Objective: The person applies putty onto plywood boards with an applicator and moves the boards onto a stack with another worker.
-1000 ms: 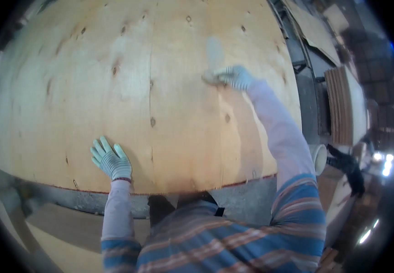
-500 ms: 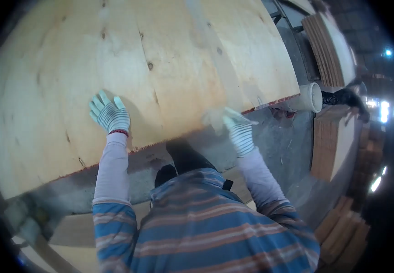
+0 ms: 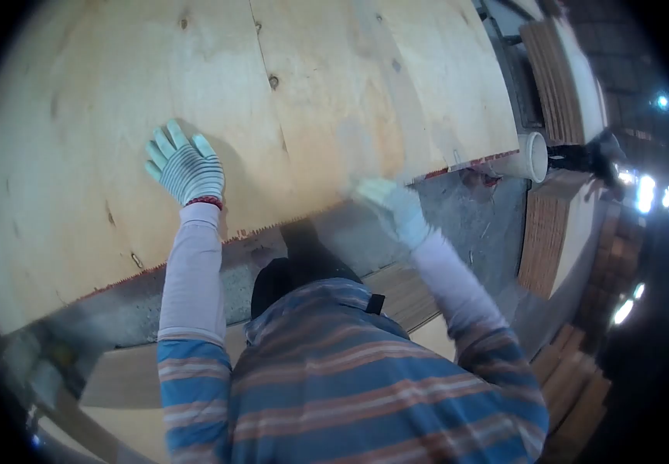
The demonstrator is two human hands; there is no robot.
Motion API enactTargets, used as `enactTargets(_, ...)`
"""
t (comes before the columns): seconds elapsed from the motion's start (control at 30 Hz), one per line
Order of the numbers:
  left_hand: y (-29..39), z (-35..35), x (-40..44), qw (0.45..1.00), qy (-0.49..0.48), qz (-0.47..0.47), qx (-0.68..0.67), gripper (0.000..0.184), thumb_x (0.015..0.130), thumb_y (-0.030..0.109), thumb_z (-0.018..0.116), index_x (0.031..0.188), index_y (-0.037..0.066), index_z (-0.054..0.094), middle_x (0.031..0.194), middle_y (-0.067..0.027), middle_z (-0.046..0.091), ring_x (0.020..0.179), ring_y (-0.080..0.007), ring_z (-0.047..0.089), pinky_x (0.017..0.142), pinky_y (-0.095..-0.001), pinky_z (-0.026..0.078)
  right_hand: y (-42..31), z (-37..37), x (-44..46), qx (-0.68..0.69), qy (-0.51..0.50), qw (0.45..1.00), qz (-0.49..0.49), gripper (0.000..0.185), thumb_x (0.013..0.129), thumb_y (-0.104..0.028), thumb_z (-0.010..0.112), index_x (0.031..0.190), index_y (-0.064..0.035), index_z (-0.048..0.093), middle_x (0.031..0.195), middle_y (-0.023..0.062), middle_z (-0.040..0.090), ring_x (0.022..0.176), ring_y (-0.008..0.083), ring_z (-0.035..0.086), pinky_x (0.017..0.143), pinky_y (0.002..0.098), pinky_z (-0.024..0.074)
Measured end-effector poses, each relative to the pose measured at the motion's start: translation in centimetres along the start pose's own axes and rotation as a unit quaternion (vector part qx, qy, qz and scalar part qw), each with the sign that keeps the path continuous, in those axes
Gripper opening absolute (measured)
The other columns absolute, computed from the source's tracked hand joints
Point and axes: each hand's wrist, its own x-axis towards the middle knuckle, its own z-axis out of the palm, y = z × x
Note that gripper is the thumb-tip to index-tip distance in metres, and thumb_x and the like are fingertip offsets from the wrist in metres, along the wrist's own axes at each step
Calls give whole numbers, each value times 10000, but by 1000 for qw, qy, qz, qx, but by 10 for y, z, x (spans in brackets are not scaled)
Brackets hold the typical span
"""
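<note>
A large pale plywood sheet [image 3: 218, 93] with knots and a rough reddish near edge fills the upper left in front of me. My left hand [image 3: 189, 172], in a white glove with dark stripes, lies flat on its surface with the fingers spread. At the sheet's near edge is my right hand [image 3: 398, 209], gloved the same way and smeared by motion. Its fingers look pressed together and point left over the edge. Whatever they hold is too blurred to name.
A white bucket [image 3: 534, 157] lies on its side beyond the sheet's right corner. Stacks of boards [image 3: 552, 232] stand on the right, with another stack [image 3: 555, 81] farther back. More wood pieces [image 3: 570, 379] lie at lower right. Boards [image 3: 122, 383] are at lower left.
My right hand has moved slightly left along the sheet's edge; the pale blurred thing by its fingers no longer shows distinctly. My left hand stays flat, appearing slightly higher as the view shifts.
</note>
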Motion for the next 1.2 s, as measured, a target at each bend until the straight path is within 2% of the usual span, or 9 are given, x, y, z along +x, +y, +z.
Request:
enactTargets(0.03, 3, -4, 0, 1000, -3, -2, -4, 520, 919, 328, 493, 1388, 107, 454, 1448, -147, 417, 1327, -365, 373, 1091, -540, 272, 3, 8, -21, -214, 55, 969, -110, 261, 884, -99, 670, 1139, -42, 664, 1068, 95, 703, 980, 156, 651, 929, 322, 513)
enactTargets(0.23, -60, -22, 64, 988, -89, 116, -44, 553, 915, 353, 511, 1405, 108, 438, 1474, -164, 386, 1370, -380, 323, 1116, -556, 225, -22, 21, 43, 291, 113, 886, 341, 368, 890, -91, 652, 1240, 2, 584, 1132, 137, 654, 1041, 222, 632, 933, 324, 514)
enactTargets(0.47, -143, 6, 94, 991, -21, -129, 30, 594, 918, 377, 502, 1431, 92, 411, 1506, -190, 337, 1384, -414, 288, 1128, -553, 198, 4, 24, 390, 632, -36, 773, 36, 345, 958, -247, 534, 1188, 3, 591, 1084, 75, 648, 925, 156, 599, 799, 282, 475)
enactTargets(0.57, -146, 5, 97, 991, -42, -126, 20, 610, 914, 374, 502, 1433, 69, 402, 1500, -216, 333, 1380, -434, 282, 1131, -559, 187, 71, 47, 541, 387, 166, 886, 193, 308, 933, -275, 526, 973, -10, 677, 958, 98, 682, 914, 207, 640, 863, 380, 500)
enactTargets(0.6, -146, 4, 99, 991, -49, -123, 17, 615, 913, 373, 503, 1433, 61, 400, 1497, -224, 332, 1379, -441, 280, 1132, -560, 184, 123, 41, 601, 114, 178, 974, 81, 300, 921, -275, 556, 990, -14, 687, 966, 102, 696, 910, 205, 652, 841, 375, 513)
enactTargets(0.7, -147, 11, 99, 991, -51, -117, 36, 619, 905, 357, 518, 1431, 52, 399, 1490, -238, 336, 1374, -452, 281, 1130, -565, 187, 97, 28, 670, -290, 67, 954, -38, 295, 839, -107, 694, 1133, -84, 695, 1002, 104, 709, 880, 183, 652, 752, 322, 527)
enactTargets(0.97, -146, 5, 95, 991, -37, -128, 16, 612, 908, 372, 522, 1421, 60, 403, 1493, -218, 334, 1371, -453, 284, 1115, -582, 203, 18, 45, 398, 171, -220, 958, 73, 242, 876, -82, 678, 1104, -4, 687, 1119, 127, 695, 1034, 203, 662, 943, 328, 522)
enactTargets(1.03, -144, 4, 97, 990, -40, -137, 19, 607, 913, 378, 514, 1420, 64, 402, 1493, -211, 336, 1369, -449, 291, 1114, -580, 206, -17, 54, 286, 489, -171, 807, 283, 225, 894, -47, 638, 1110, 2, 680, 1138, 114, 691, 1015, 205, 670, 917, 337, 535)
enactTargets(1.2, -148, 26, 94, 992, -12, -125, 23, 620, 911, 410, 506, 1425, 79, 402, 1489, -219, 333, 1364, -445, 302, 1117, -581, 198, -35, 94, 49, -55, -50, 997, -17, 246, 886, -40, 623, 1123, 9, 666, 1106, 98, 700, 994, 193, 674, 896, 351, 539)
